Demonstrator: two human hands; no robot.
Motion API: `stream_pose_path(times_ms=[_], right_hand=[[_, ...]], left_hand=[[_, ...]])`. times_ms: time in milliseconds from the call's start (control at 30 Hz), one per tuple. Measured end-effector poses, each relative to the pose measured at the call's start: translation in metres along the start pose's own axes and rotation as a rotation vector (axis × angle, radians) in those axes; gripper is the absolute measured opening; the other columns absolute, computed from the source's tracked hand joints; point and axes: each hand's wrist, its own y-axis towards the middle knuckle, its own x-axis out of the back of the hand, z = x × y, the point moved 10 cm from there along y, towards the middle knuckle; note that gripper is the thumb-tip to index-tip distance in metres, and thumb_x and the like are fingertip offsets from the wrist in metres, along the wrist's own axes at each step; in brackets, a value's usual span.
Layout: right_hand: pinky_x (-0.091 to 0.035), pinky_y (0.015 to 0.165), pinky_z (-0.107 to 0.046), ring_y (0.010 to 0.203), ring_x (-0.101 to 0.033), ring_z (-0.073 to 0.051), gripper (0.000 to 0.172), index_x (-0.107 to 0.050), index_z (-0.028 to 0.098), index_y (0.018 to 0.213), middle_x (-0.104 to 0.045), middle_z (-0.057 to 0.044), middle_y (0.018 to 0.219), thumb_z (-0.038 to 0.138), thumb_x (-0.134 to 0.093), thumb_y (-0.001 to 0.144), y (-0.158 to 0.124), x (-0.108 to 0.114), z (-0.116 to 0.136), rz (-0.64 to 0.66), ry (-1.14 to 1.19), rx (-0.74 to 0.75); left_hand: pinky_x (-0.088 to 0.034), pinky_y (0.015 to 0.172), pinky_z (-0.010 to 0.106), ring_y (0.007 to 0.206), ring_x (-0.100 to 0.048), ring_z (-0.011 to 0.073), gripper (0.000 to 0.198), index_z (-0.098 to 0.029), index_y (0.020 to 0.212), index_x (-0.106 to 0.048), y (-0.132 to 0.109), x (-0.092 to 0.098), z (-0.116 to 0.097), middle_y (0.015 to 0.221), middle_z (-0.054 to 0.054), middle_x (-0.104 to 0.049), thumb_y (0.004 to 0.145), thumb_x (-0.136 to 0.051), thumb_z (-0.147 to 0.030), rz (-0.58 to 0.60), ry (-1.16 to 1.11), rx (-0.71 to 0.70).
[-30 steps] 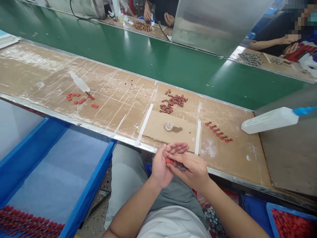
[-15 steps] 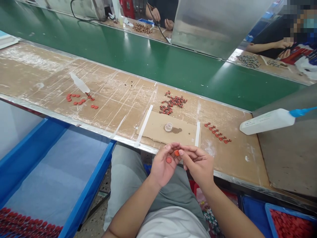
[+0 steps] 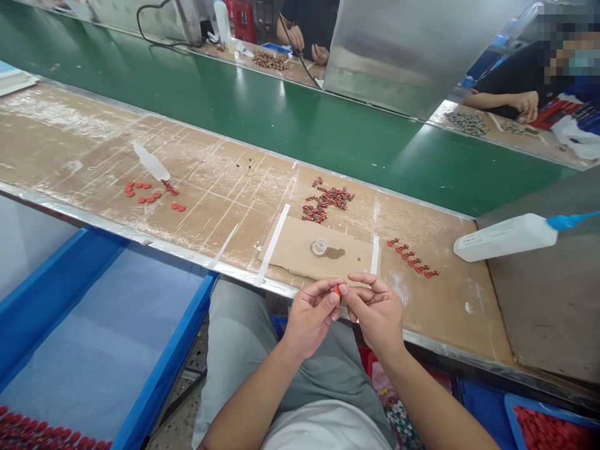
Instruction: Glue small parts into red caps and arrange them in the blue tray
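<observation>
Just over the table's front edge, a small red disc [image 3: 337,291] is held at the fingertips of both hands. My left hand [image 3: 307,322] has its thumb and forefinger closed on the disc's left side; its palm is hidden by the curled fingers. My right hand [image 3: 379,312] pinches the same disc from the right between thumb and forefinger, its other fingers loosely bent. Beyond them a small clear cup [image 3: 320,247] stands on a taped cardboard sheet [image 3: 295,247], beside a brown stain. A pile of small red-and-dark pieces [image 3: 330,199] lies behind the sheet.
A row of red pieces [image 3: 412,257] and a white bottle with blue nozzle [image 3: 506,237] are on the right. Leftward lie loose red discs [image 3: 150,199] and a pale spatula-like strip [image 3: 150,161]. A green belt [image 3: 262,100] runs behind; co-workers' hands [image 3: 295,40] show across it.
My left thumb and fingers have closed in, and the second red disc that lay on the left palm is out of sight. The held disc has turned between my fingertips.
</observation>
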Motion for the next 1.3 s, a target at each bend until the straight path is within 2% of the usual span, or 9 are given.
stream_pose_path(times_ms=[133, 233, 400, 500, 567, 700, 800, 1033, 1300], right_hand=[[-0.041, 0.034, -0.02, 0.036, -0.05, -0.009, 0.04, -0.062, 0.019, 0.093, -0.073, -0.001, 0.064, 0.042, -0.084, 0.067, 0.007, -0.008, 0.008, -0.001, -0.063, 0.046], [-0.045, 0.037, -0.022, 0.039, -0.056, -0.011, 0.038, -0.063, 0.018, 0.093, -0.072, -0.002, 0.061, 0.044, -0.081, 0.071, 0.01, -0.021, 0.013, 0.067, -0.096, 0.07], [-0.056, 0.056, -0.027, 0.058, -0.068, -0.016, 0.03, -0.069, 0.019, 0.094, -0.074, -0.003, 0.068, 0.046, -0.07, 0.082, 0.027, -0.033, 0.033, 0.174, -0.338, 0.238], [-0.052, 0.057, -0.026, 0.058, -0.066, -0.015, 0.033, -0.073, 0.018, 0.082, -0.073, -0.004, 0.067, 0.049, -0.063, 0.086, 0.068, -0.013, 0.054, 0.001, -0.616, 0.405], [-0.052, 0.065, -0.028, 0.066, -0.067, -0.017, 0.037, -0.074, 0.017, 0.094, -0.074, -0.006, 0.077, 0.051, -0.061, 0.086, 0.107, 0.004, 0.063, -0.157, -0.741, 0.472], [-0.051, 0.077, -0.035, 0.08, -0.067, -0.022, 0.043, -0.07, 0.019, 0.115, -0.075, -0.008, 0.093, 0.049, -0.06, 0.086, 0.191, 0.016, 0.053, -0.241, -1.025, 0.371], [-0.049, 0.084, -0.038, 0.094, -0.066, -0.026, 0.039, -0.072, 0.021, 0.112, -0.074, -0.009, 0.103, 0.046, -0.061, 0.085, 0.225, 0.015, 0.039, -0.199, -1.141, 0.285], [-0.05, 0.076, -0.034, 0.082, -0.067, -0.022, 0.027, -0.077, 0.022, 0.095, -0.075, -0.006, 0.092, 0.042, -0.068, 0.079, 0.239, 0.025, 0.027, -0.163, -1.092, 0.239], [-0.05, 0.07, -0.033, 0.066, -0.064, -0.018, 0.03, -0.076, 0.019, 0.089, -0.074, -0.006, 0.078, 0.044, -0.073, 0.072, 0.232, 0.028, 0.028, -0.126, -1.018, 0.317]], left_hand=[[-0.044, 0.062, 0.022, 0.063, -0.052, 0.0068, 0.024, -0.02, 0.098, -0.076, 0.001, 0.007, -0.005, 0.083, 0.002, -0.068, 0.076, -0.078, -0.03, -0.026, 0.006, -0.04], [-0.044, 0.063, 0.02, 0.064, -0.052, 0.0061, 0.022, -0.02, 0.098, -0.076, 0.003, 0.011, -0.01, 0.085, 0.002, -0.068, 0.078, -0.077, -0.028, -0.034, -0.028, -0.07], [-0.042, 0.061, 0.017, 0.074, -0.056, 0.0072, 0.022, -0.02, 0.1, -0.075, 0.008, 0.019, -0.014, 0.088, 0.003, -0.067, 0.079, -0.076, -0.024, -0.061, -0.098, -0.066], [-0.042, 0.061, 0.017, 0.074, -0.055, 0.0061, 0.023, -0.02, 0.101, -0.074, 0.01, 0.027, -0.015, 0.101, 0.005, -0.067, 0.079, -0.076, -0.023, -0.102, -0.115, -0.053], [-0.043, 0.061, 0.017, 0.074, -0.055, 0.0059, 0.024, -0.019, 0.103, -0.073, 0.011, 0.03, -0.019, 0.103, 0.006, -0.067, 0.08, -0.075, -0.022, -0.116, -0.12, -0.065], [-0.045, 0.065, 0.017, 0.076, -0.056, 0.0065, 0.025, -0.019, 0.105, -0.071, 0.012, 0.034, -0.025, 0.102, 0.005, -0.066, 0.081, -0.074, -0.021, -0.122, -0.13, -0.084], [-0.046, 0.067, 0.018, 0.076, -0.057, 0.0064, 0.023, -0.019, 0.104, -0.071, 0.013, 0.036, -0.028, 0.101, 0.005, -0.066, 0.082, -0.073, -0.021, -0.116, -0.122, -0.09], [-0.046, 0.068, 0.017, 0.075, -0.056, 0.0052, 0.022, -0.018, 0.104, -0.071, 0.018, 0.044, -0.033, 0.101, 0.004, -0.066, 0.083, -0.073, -0.02, -0.142, -0.145, -0.117], [-0.049, 0.07, 0.016, 0.075, -0.059, 0.0048, 0.022, -0.017, 0.103, -0.072, 0.016, 0.042, -0.034, 0.1, 0.004, -0.068, 0.082, -0.074, -0.02, -0.134, -0.158, -0.105]])
